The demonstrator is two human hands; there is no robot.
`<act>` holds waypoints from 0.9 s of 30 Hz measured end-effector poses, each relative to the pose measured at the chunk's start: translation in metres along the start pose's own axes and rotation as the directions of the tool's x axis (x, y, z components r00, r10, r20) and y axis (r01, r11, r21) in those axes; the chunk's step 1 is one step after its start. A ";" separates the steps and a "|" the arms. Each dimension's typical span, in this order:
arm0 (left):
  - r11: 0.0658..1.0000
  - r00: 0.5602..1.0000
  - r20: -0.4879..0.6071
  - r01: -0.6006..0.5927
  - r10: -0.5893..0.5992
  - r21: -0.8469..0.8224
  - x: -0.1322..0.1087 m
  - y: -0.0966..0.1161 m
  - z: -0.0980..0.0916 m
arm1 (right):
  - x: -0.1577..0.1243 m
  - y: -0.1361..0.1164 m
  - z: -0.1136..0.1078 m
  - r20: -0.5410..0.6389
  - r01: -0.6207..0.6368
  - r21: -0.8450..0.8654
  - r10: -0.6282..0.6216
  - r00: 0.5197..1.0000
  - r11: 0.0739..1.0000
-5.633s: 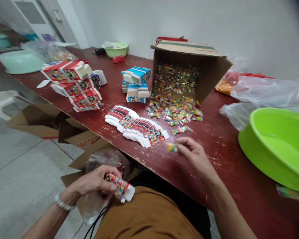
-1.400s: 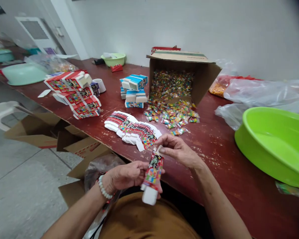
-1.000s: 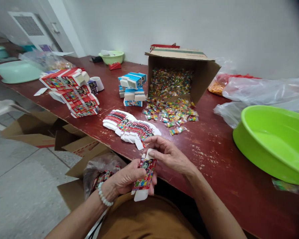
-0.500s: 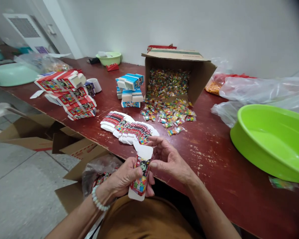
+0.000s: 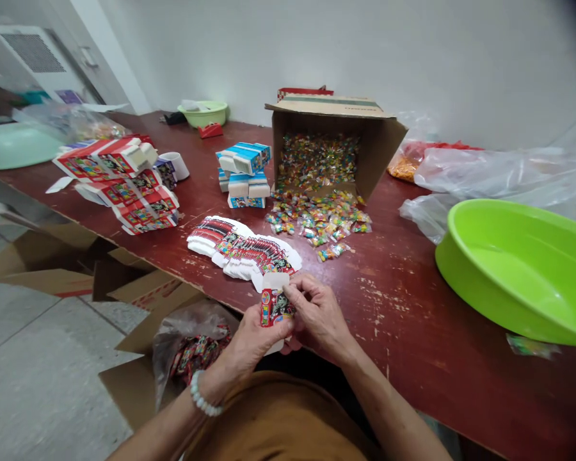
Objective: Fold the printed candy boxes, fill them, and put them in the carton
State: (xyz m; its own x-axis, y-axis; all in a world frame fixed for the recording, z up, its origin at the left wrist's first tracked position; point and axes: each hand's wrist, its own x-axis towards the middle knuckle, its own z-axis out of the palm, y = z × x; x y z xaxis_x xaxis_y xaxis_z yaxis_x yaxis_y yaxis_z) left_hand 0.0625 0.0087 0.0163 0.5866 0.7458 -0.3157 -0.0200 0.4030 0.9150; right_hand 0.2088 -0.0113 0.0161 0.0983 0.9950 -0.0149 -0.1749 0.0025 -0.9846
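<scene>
Between my two hands is a small red printed candy box point(image 5: 274, 306), its white end flap sticking up at the top. My left hand point(image 5: 256, 336) grips it from the left and below, thumb across its front. My right hand point(image 5: 317, 314) pinches its upper right edge, with the fingertips partly hidden behind it. Just beyond lies a fanned row of flat red and white box blanks point(image 5: 249, 250) on the dark red table point(image 5: 393, 288). Small wrapped candies point(image 5: 324, 221) spill out of a cardboard carton point(image 5: 381, 153) behind the row.
Bundled red boxes point(image 5: 125, 182) are stacked at left, and blue boxes point(image 5: 244, 173) near the middle. A green basin point(image 5: 499, 282) stands at right beside clear plastic bags point(image 5: 461, 169). Below the table's left edge, an open carton holds a bag of red packets point(image 5: 196, 352).
The box has turned in my hands, showing its side panel as well as its front. My right hand has closed from spread fingers onto its upper edge.
</scene>
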 end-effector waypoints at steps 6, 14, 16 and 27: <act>0.991 0.999 0.039 0.042 -0.038 -0.124 -0.002 0.004 0.000 | -0.006 0.004 0.008 0.074 -0.023 0.064 0.018 0.997 0.998; 0.966 0.944 -0.210 -0.258 0.255 0.013 0.000 0.010 -0.005 | -0.001 0.012 0.010 -0.199 0.092 -0.098 -0.110 0.974 0.991; 0.951 0.924 -0.227 -0.304 0.307 0.049 -0.003 0.010 -0.003 | -0.002 0.013 0.010 -0.202 0.119 -0.079 -0.133 0.970 0.990; 0.984 0.982 -0.083 -0.172 0.168 -0.045 -0.001 0.012 -0.015 | 0.003 0.003 -0.005 -0.065 0.076 -0.024 -0.078 0.995 0.997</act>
State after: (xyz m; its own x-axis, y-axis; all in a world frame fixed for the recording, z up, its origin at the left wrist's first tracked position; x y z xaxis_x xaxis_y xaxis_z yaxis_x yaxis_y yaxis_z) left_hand 0.0498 0.0209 0.0241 0.5053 0.8446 -0.1769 -0.1569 0.2915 0.9436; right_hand 0.2130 -0.0090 0.0121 0.1746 0.9833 0.0504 -0.1428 0.0759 -0.9868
